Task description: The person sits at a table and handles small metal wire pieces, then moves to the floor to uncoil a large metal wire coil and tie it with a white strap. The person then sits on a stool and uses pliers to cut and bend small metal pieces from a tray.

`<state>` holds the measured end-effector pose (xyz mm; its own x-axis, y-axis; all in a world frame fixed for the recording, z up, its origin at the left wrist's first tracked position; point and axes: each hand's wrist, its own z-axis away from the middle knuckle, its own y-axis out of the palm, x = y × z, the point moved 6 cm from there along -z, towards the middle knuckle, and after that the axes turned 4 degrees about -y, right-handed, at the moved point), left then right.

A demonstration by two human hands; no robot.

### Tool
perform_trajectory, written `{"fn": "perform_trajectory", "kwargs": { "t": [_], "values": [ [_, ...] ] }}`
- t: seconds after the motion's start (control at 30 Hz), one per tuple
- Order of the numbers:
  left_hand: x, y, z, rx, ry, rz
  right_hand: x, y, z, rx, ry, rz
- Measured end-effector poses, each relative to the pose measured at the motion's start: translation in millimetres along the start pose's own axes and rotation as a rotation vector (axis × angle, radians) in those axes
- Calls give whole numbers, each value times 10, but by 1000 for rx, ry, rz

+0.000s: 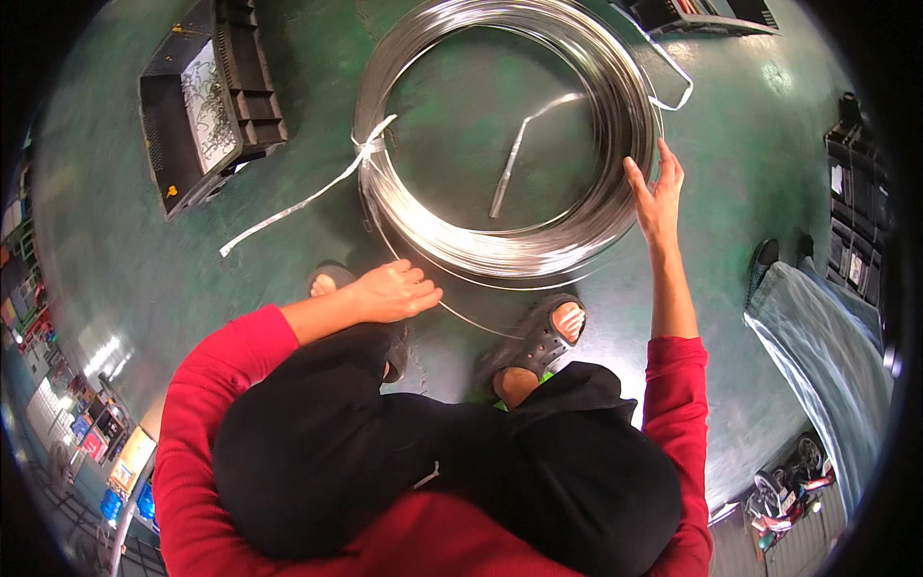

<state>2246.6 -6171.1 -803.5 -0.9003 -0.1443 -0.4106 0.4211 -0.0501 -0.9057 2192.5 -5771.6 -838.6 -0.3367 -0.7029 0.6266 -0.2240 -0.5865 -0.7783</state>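
While the left hand pinches a loose wire strand, the right hand rests open on the wire coil.

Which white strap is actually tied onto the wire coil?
The long white strap at the coil's left edge, knotted around the wire coil. The short strap lies loose on the floor inside the ring.

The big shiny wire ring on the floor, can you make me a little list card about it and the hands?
place: green floor
main thing: big wire coil, lying flat
left hand: pinching a loose wire strand at the coil's near edge
right hand: open, fingers resting on the coil's right side
ties: white strip knotted on the coil's left side
inside the coil: a flat metal strip
nearby: black crate at upper left
feet: sandals just below the coil
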Motion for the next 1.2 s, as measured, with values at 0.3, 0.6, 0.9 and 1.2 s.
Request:
{"fn": "perform_trajectory", "kwargs": {
  "t": [0.3, 0.6, 0.9, 1.2],
  "values": [
    [459, -128, 340, 117, -101, -148, -429, -26, 830, 312, 713, -381],
    [371, -240, 7, -181, -43, -26, -298, 212, 729, 386, 656, -450],
    [219, -154, -100, -186, -8, 17, -735, -156, 783, 63, 830, -294],
    [217, -116, -92, -193, -51, 11, -573, 37, 653, 96, 623, 293]
  ]
}}
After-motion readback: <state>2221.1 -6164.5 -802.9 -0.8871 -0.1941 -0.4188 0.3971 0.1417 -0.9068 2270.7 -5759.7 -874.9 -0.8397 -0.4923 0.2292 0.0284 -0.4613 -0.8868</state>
